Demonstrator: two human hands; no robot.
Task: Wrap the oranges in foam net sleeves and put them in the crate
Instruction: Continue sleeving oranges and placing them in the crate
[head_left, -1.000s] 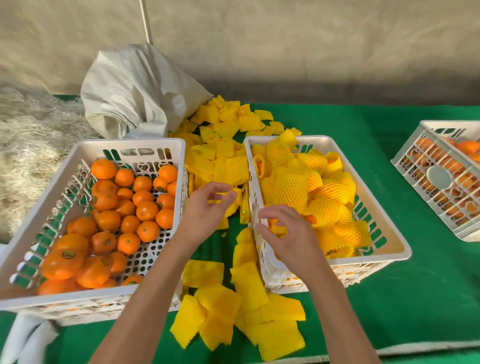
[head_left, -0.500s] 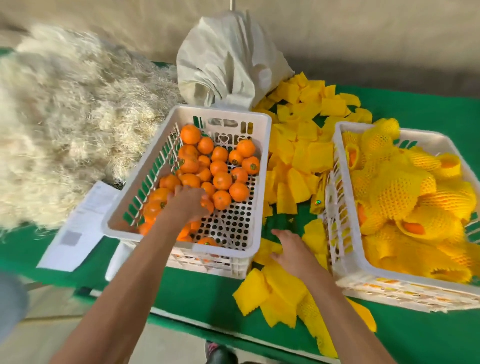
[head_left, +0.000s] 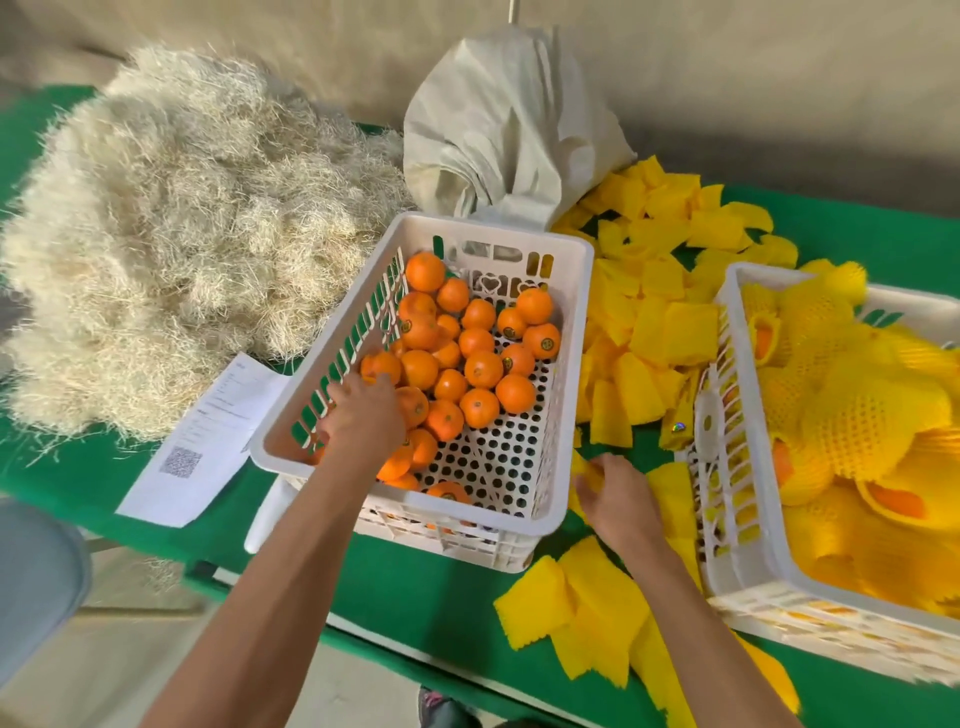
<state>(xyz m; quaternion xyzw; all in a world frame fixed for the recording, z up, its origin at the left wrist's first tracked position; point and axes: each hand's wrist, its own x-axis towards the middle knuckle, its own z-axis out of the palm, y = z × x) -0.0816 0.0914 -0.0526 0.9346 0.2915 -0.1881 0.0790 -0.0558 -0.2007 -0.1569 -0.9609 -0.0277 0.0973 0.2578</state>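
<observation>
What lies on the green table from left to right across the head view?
Pale straw-like fibre heap → white printed paper sheet → white plastic crate of bare oranges → loose yellow foam net sleeves → white plastic crate of sleeved oranges.

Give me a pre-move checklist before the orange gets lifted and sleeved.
1. Left hand on a bare orange in the white perforated plastic crate: ok on reach, it lies on the fruit; a closed grip: cannot tell.
2. Right hand pinching a yellow foam net sleeve: ok.
3. Sleeve opened to take fruit: not ok, it looks flat.
4. Room in the second white crate, holding yellow-netted oranges: cannot tell, it looks nearly full.
5. Spare sleeves within reach on the green tablecloth: ok, loose sleeves lie beside the right hand.
</observation>
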